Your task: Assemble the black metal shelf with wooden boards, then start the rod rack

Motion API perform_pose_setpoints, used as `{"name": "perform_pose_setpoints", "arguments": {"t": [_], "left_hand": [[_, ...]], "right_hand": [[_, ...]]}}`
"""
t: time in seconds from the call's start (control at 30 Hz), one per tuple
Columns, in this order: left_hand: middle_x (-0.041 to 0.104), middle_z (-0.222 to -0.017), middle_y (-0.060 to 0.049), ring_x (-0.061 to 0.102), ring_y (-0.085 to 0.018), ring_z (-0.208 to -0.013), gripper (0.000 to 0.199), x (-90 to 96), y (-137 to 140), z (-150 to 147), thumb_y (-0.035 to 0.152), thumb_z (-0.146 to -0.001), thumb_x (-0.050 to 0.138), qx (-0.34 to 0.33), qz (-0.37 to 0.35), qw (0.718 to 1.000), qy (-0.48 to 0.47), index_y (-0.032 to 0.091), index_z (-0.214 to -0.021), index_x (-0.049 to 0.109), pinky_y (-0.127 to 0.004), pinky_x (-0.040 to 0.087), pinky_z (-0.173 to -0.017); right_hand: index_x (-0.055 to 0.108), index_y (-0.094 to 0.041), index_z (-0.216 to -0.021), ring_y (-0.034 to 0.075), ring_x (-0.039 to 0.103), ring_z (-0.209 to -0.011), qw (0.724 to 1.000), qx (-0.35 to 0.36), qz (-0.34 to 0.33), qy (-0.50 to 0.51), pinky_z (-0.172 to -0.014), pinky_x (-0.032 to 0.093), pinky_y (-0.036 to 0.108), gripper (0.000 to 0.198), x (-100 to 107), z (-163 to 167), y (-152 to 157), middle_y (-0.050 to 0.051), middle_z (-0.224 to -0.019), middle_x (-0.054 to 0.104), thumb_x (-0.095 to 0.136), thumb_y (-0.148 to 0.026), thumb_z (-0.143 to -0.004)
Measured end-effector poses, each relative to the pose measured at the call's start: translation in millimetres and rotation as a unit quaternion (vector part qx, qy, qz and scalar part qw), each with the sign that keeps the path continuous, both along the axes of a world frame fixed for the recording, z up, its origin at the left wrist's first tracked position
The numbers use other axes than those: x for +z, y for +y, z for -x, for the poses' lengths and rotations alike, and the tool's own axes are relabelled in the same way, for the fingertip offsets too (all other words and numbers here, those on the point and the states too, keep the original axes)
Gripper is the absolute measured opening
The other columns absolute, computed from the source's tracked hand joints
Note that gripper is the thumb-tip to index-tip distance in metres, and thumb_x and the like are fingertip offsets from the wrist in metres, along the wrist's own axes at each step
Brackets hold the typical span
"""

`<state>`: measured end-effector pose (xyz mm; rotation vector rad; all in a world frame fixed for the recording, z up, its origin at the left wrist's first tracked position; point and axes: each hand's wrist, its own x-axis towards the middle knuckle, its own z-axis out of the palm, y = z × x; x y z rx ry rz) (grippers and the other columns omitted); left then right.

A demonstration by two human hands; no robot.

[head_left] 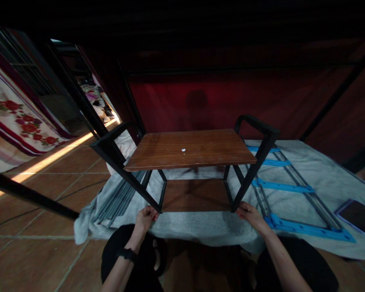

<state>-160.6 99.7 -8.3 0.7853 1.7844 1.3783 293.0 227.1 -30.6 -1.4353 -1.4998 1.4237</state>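
In front of me stands a small two-tier shelf [190, 150] with wood-grain boards and a black metal frame whose curved arms rise at both sides. Its lower board [197, 194] is near the cloth. My left hand [146, 217], with a black band on the wrist, pinches the frame's bottom near-left corner. At the bottom near-right corner, my right hand [250, 213] has its fingers closed on the frame. The fingertips of both hands are partly hidden by the frame. A small white spot marks the top board.
A grey cloth [328, 170] lies under the shelf. On it, grey tubes [118, 198] lie left, and a blue-barred rack frame [284, 185] and a dark tablet-like slab [357, 215] lie right. A black bar [33, 194] crosses the tiled floor at left. Red fabric [170, 101] hangs behind.
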Motion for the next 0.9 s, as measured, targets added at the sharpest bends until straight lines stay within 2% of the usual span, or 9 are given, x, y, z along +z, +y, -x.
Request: {"name": "perform_pose_setpoints", "arguments": {"t": [0.1,0.2,0.3,0.37,0.5,0.63,0.73,0.8,0.9], "left_hand": [[0.054,-0.054,0.003,0.051,-0.013,-0.051,0.026,-1.9,-3,0,0.037,-0.062,0.07,-0.011,-0.007,1.0,0.023,0.019,-0.06,0.052,-0.026,0.041,-0.053],[0.055,-0.058,0.001,0.052,-0.015,-0.056,0.013,1.2,-10,1,0.028,-0.071,0.061,-0.051,0.006,0.989,0.142,0.019,-0.065,0.054,-0.028,0.042,-0.058],[0.062,-0.069,-0.004,0.058,-0.018,-0.066,0.01,8.7,-16,3,0.022,-0.08,0.051,-0.117,0.026,0.942,0.313,0.019,-0.071,0.056,-0.032,0.046,-0.069],[0.065,-0.075,-0.007,0.062,-0.02,-0.072,0.012,13.8,-17,4,0.02,-0.083,0.049,-0.144,0.031,0.919,0.366,0.019,-0.075,0.057,-0.033,0.047,-0.075],[0.066,-0.074,-0.008,0.064,-0.02,-0.072,0.015,18.4,-15,5,0.02,-0.085,0.048,-0.167,0.044,0.911,0.375,0.019,-0.072,0.057,-0.032,0.049,-0.075],[0.065,-0.065,-0.005,0.063,-0.017,-0.06,0.023,13.2,-11,5,0.023,-0.088,0.042,-0.164,0.062,0.918,0.354,0.017,-0.072,0.058,-0.027,0.049,-0.06],[0.065,-0.063,-0.004,0.064,-0.017,-0.057,0.025,9.6,-8,3,0.022,-0.09,0.039,-0.163,0.075,0.914,0.365,0.016,-0.075,0.058,-0.026,0.049,-0.055],[0.066,-0.067,-0.005,0.065,-0.018,-0.061,0.025,10.9,-8,1,0.02,-0.09,0.039,-0.165,0.082,0.902,0.39,0.016,-0.076,0.059,-0.027,0.051,-0.059],[0.069,-0.081,-0.009,0.068,-0.02,-0.077,0.023,17.8,-14,-2,0.018,-0.092,0.042,-0.177,0.09,0.876,0.44,0.015,-0.082,0.062,-0.031,0.053,-0.074]], "right_hand": [[0.061,-0.022,-0.073,0.018,0.058,-0.064,1.0,-0.014,0.015,-0.013,-0.061,0.047,0.032,0.031,5,1,0,0.003,-0.069,0.065,0.063,-0.052,-0.066],[0.063,-0.022,-0.075,0.018,0.058,-0.065,1.0,-0.012,0.023,-0.015,-0.062,0.046,0.031,0.032,9,1,-1,0.003,-0.07,0.065,0.063,-0.053,-0.067],[0.063,-0.021,-0.076,0.017,0.057,-0.065,1.0,0.003,0.019,-0.008,-0.063,0.046,0.031,0.032,11,-1,-2,0.002,-0.069,0.064,0.066,-0.051,-0.066],[0.063,-0.021,-0.076,0.017,0.057,-0.066,1.0,0.013,0.014,-0.004,-0.064,0.047,0.031,0.031,11,-3,-4,0.001,-0.068,0.062,0.068,-0.05,-0.065],[0.061,-0.021,-0.073,0.018,0.058,-0.068,1.0,0.007,0.009,-0.002,-0.066,0.048,0.031,0.032,10,-4,-5,0.001,-0.068,0.062,0.07,-0.051,-0.063],[0.065,-0.021,-0.073,0.019,0.058,-0.066,0.999,-0.008,0.036,0.006,-0.063,0.047,0.032,0.034,10,-3,-3,0.003,-0.07,0.064,0.07,-0.053,-0.063],[0.065,-0.021,-0.072,0.019,0.057,-0.065,0.999,-0.012,0.044,0.017,-0.062,0.047,0.032,0.033,11,-3,-3,0.004,-0.069,0.064,0.07,-0.053,-0.065],[0.066,-0.022,-0.072,0.019,0.058,-0.065,0.999,-0.004,0.036,0.022,-0.062,0.046,0.031,0.031,12,-3,-3,0.004,-0.07,0.065,0.07,-0.052,-0.066],[0.067,-0.023,-0.074,0.019,0.059,-0.069,0.999,0.013,0.034,0.017,-0.065,0.047,0.031,0.029,14,-6,-5,0.003,-0.072,0.067,0.071,-0.05,-0.066]]}}
